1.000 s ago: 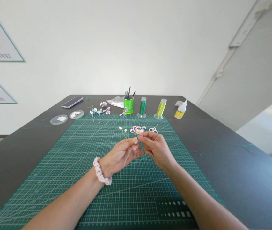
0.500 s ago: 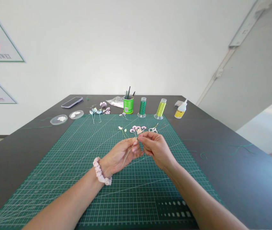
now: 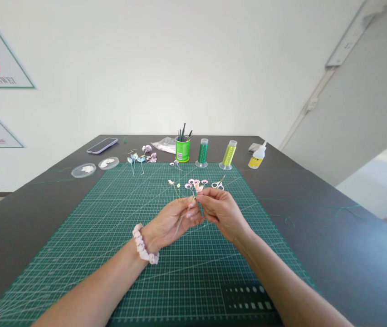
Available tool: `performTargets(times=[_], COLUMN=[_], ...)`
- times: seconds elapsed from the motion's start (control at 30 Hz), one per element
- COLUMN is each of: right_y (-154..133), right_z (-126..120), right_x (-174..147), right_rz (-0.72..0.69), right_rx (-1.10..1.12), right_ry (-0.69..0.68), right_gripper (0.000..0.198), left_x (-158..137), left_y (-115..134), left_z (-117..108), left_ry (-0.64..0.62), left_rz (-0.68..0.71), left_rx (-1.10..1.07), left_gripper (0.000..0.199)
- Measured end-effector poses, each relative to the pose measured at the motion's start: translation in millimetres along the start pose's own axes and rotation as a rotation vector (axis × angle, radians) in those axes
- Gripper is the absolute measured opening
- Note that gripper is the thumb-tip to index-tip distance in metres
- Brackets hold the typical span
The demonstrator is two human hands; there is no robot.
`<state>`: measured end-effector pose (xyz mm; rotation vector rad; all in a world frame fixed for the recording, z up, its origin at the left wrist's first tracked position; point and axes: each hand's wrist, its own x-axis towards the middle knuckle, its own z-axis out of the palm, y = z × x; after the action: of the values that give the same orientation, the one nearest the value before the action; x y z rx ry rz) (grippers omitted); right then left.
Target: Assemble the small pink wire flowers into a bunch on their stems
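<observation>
A small artificial flower [image 3: 198,186] with pale pink petals is held above the mat. My left hand [image 3: 177,217] is closed on its thin pale stems [image 3: 179,224], which trail down across the palm. Just below the petals, a bit of green thread [image 3: 195,194] shows at the stem. My right hand [image 3: 224,212] pinches there with thumb and forefinger, touching the left fingertips; the fingers partly hide the thread. Beyond the hands, several pink loop-shaped petals [image 3: 188,185] on wires and a flower stem with a green leaf [image 3: 178,185] lie on the mat.
White-handled scissors [image 3: 218,185] lie past my right hand on the cutting mat [image 3: 111,236]. Farther back stand a green can of tools [image 3: 182,150], a green spool [image 3: 203,153], a yellow-green spool [image 3: 229,155] and a glue bottle [image 3: 257,156]. Blue flowers [image 3: 140,159] and a phone [image 3: 102,146] are left.
The pink flower has turned slightly, and more of its petals show above my fingers. Both hands stay in nearly the same place with the same grip.
</observation>
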<state>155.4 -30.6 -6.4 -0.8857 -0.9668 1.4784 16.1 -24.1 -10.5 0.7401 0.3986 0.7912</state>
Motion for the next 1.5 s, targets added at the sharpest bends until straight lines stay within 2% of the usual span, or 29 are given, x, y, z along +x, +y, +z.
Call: performTargets(times=[0.37,0.57,1.07,1.17,1.27,1.33,1.43,1.5], right_y=[-1.0,-1.3,-2.4,-3.2,-4.1,-4.1,-2.5,-0.6], right_z=[0.6,1.5,1.3,1.7,2.1,2.3,3.4,5.2], right_x=[-0.9,-0.6,-1.4,-1.2,-0.8,-0.6,-0.5,-0.6], right_rz=[0.035,0.052,0.020,0.024,0.025,0.012,-0.014,-0.031], right_rx=[0.061,0.083,0.080,0.063,0.066,0.070,0.045,0.017], right_ry=[-0.038,-0.044,-0.084,-0.086,-0.042,0.002,0.051,0.079], right_gripper=[0.027,0.027,0.026,0.024,0.024,0.024,0.023,0.023], left_x=[-0.5,-0.5,-3.4,-2.6,-2.3,-3.1,-5.3,-6.1], left_y=[-2.1,-1.0,-1.0,0.2,3.1,4.6,4.7,3.4], left_z=[-2.9,-1.4,-1.9,-2.4,-2.6,-1.7,1.2,2.8], left_ry=[-0.015,0.012,-0.015,0.012,0.084,0.193,0.396,0.475], left_rz=[-0.043,-0.068,-0.088,-0.033,0.077,0.218,0.464,0.604], left_rx=[-0.119,-0.113,-0.126,0.014,0.288,0.526,0.867,1.029], left_gripper=[0.026,0.020,0.023,0.026,0.034,0.028,0.008,0.012])
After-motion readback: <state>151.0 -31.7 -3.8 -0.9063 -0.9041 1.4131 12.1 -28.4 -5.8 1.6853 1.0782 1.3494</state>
